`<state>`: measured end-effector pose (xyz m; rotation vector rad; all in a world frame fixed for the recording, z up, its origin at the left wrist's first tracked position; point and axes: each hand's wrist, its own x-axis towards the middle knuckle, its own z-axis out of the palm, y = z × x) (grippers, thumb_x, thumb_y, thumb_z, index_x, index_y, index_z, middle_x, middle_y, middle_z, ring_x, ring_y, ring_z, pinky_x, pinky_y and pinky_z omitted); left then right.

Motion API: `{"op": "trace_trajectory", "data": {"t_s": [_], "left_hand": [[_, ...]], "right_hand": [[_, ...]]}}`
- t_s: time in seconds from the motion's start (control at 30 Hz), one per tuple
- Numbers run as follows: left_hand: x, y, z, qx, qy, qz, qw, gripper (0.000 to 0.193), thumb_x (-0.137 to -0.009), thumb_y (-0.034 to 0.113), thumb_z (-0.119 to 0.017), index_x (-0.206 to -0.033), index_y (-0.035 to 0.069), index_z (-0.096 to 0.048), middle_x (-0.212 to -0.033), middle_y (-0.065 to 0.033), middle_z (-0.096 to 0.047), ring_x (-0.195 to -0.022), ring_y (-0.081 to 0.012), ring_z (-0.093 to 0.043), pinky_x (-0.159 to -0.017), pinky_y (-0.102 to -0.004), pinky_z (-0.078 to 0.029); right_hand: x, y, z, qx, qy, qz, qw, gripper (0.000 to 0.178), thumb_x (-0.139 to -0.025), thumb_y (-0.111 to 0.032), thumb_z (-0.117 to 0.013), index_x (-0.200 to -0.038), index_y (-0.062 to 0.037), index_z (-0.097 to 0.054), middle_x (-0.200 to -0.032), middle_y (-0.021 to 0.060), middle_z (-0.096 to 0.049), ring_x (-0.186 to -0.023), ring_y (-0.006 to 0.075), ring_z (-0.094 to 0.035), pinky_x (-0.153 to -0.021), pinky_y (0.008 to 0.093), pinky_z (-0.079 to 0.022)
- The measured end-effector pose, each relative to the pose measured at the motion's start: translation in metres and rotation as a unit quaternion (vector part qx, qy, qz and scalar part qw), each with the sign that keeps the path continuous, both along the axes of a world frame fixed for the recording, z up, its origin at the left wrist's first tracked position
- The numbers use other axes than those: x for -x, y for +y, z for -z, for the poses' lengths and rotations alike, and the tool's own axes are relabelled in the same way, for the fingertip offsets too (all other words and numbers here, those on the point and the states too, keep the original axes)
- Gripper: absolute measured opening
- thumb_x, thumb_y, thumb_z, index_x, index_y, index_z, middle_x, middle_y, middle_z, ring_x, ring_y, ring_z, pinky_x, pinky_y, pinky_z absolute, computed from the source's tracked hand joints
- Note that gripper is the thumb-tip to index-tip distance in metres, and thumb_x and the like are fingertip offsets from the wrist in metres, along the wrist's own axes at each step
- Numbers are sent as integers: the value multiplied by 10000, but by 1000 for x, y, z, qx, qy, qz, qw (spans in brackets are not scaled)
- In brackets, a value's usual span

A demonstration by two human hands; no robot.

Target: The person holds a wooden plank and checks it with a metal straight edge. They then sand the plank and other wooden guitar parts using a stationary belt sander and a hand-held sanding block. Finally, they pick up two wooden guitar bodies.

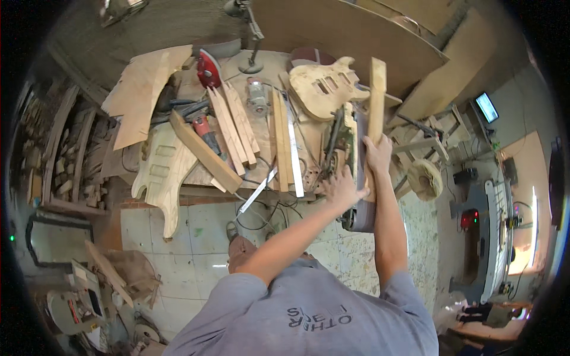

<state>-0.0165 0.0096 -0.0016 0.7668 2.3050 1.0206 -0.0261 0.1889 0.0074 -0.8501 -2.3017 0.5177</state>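
Note:
A long pale wooden piece [376, 89], wider at its far end, runs away from me along the right side of the bench. My right hand [379, 155] is closed round it partway down. It lies along the dark belt [360, 218] of what looks like a belt sander [339, 137]. My left hand [342, 188] is open with spread fingers, over the near part of the machine. Whether it touches the machine, I cannot tell. Behind the sander lies a pale electric guitar body [314, 102] with cut-outs.
The bench holds several wooden strips [225, 127], a metal straightedge [293, 151], a red iron [208, 70], a desk lamp [252, 62] and a power tool [257, 98]. Another guitar body [163, 172] overhangs its left edge. Cables [261, 216] hang below. Another person [490, 314] is at far lower right.

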Motion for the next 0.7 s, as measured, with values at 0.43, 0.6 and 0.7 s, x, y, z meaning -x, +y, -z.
{"op": "trace_trajectory", "data": {"t_s": [0.43,0.6,0.7], "left_hand": [[98,-262,89,-226,-121,-126,958,395,-892,180,-698,-1214,-35,-622,-1104,-162,-698,-1019,-230,-687,-866,-353,-539],[128,-361,124,-217,-104,-239,941,358,-916,155,-677,-1216,-33,-623,-1124,-181,-699,-1026,-234,-685,-899,-346,-535],[137,-394,125,-197,-102,-280,934,352,-922,166,-675,-1212,-26,-627,-1131,-168,-698,-1008,-225,-685,-892,-338,-533]], "right_hand": [[-42,-202,-64,336,26,-84,938,384,-844,-191,-707,-1148,27,-620,-939,77,-663,-855,165,-598,-789,320,-489],[-15,-262,40,389,74,-107,912,449,-827,-180,-704,-1181,76,-603,-1033,168,-677,-975,219,-634,-895,343,-488],[7,-280,66,341,-46,-52,937,484,-795,-211,-713,-1161,85,-601,-1003,169,-675,-923,245,-643,-851,346,-491]]}}
